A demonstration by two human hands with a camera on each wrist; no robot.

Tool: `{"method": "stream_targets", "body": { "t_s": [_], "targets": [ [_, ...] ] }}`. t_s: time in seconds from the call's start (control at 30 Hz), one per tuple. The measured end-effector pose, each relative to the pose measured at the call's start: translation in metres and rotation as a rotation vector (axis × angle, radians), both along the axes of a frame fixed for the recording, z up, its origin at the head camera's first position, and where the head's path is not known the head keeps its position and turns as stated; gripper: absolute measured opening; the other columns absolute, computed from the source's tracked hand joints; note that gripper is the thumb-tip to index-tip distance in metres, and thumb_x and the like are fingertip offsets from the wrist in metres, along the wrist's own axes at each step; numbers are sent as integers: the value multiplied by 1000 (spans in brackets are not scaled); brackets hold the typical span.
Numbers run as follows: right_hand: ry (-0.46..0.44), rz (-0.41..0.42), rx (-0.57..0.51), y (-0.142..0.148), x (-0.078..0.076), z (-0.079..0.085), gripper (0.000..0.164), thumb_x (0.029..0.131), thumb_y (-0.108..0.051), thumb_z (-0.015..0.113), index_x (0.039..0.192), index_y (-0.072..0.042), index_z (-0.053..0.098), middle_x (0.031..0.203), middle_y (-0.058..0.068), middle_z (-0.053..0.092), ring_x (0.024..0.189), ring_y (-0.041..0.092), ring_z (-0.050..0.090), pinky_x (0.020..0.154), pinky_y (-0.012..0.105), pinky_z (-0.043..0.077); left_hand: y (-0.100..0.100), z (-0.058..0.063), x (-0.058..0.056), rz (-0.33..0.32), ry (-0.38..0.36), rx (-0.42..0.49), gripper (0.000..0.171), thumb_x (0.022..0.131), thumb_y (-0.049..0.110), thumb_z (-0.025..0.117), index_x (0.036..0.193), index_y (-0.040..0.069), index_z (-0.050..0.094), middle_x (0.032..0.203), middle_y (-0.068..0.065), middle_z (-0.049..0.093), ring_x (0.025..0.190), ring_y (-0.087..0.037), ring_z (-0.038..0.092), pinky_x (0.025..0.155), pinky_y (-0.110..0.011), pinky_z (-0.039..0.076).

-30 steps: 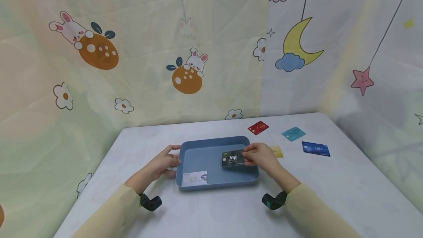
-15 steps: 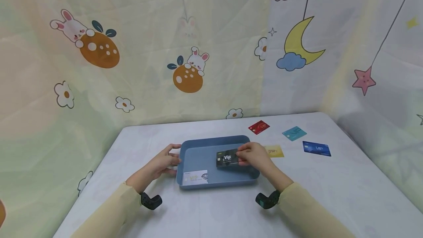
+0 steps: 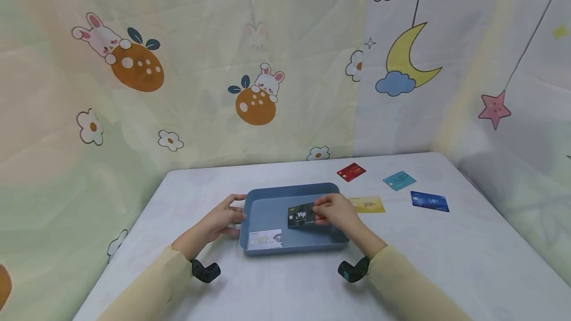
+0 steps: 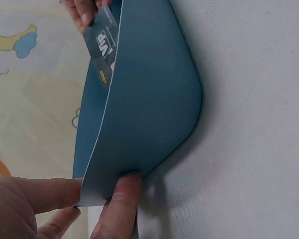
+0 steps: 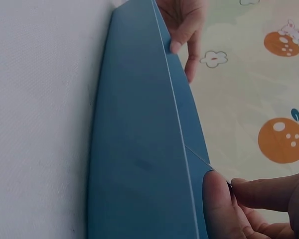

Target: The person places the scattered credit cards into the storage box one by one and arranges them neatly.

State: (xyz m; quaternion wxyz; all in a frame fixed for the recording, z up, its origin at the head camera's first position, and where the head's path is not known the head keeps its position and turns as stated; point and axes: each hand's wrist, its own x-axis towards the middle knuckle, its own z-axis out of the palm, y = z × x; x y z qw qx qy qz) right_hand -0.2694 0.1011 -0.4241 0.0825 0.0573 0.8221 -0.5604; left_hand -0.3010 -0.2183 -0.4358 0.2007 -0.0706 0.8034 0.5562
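My right hand [image 3: 336, 212] pinches the right end of a black VIP card [image 3: 298, 215] between thumb and fingers. The card tilts low over the right half of a shallow blue tray [image 3: 290, 250], its printed face showing in the left wrist view. At the tray's left end, my left hand [image 3: 223, 218] holds the side wall; in the left wrist view its fingertips [image 4: 127, 186] press the outer face near the rim. Inside the tray's front left corner lies a white VIP card [image 3: 265, 239]. The right wrist view shows the black card only edge-on.
Right of the tray, a yellow card [image 3: 370, 204] lies on the white table [image 3: 276, 291], partly behind my right hand. Farther off are a red card [image 3: 351, 172], a teal card [image 3: 399, 181] and a dark blue card [image 3: 429, 201]. A printed cloth [image 3: 200, 63] hangs behind.
My right hand has moved left with the black card, farther over the tray, uncovering more of the yellow card. The left hand stays at the tray's left end.
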Motion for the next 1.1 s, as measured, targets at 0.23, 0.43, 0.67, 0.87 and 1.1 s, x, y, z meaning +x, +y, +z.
{"method": "stream_targets", "body": {
  "t_s": [0.23,0.43,0.67,0.87,1.1],
  "targets": [
    [-3,-1,-34,-6,-3,-6,20,99,-8,67,115,4,68,98,15,71,76,15,69,69,28,62,0,-1,0,7,-6,5,71,95,0,63,157,20,37,142,-25,52,112,-31,65,75,-41,63],
    [-9,-12,-53,-12,-6,-9,19,99,-7,66,114,5,69,98,15,71,75,15,69,69,28,62,-1,-2,-1,8,-8,6,72,94,0,63,157,21,36,143,-25,53,111,-30,66,73,-40,63],
    [-17,-5,-52,-16,-8,-8,19,99,-7,67,113,5,70,98,15,71,74,14,70,68,27,62,2,1,-1,13,-11,0,71,95,0,63,157,22,37,143,-25,52,112,-31,66,75,-41,63],
    [-19,-1,-39,-22,-8,-4,19,98,-8,68,113,4,70,97,15,71,75,15,70,68,28,62,2,1,-1,19,-20,-4,71,95,0,63,157,22,37,143,-25,52,111,-32,65,75,-40,63],
    [-18,11,-49,-27,-9,-6,19,98,-7,67,114,4,71,98,15,70,75,15,70,68,27,62,2,3,-1,20,-21,0,71,95,1,63,157,22,37,144,-25,52,112,-32,65,75,-40,63]
  ]
}}
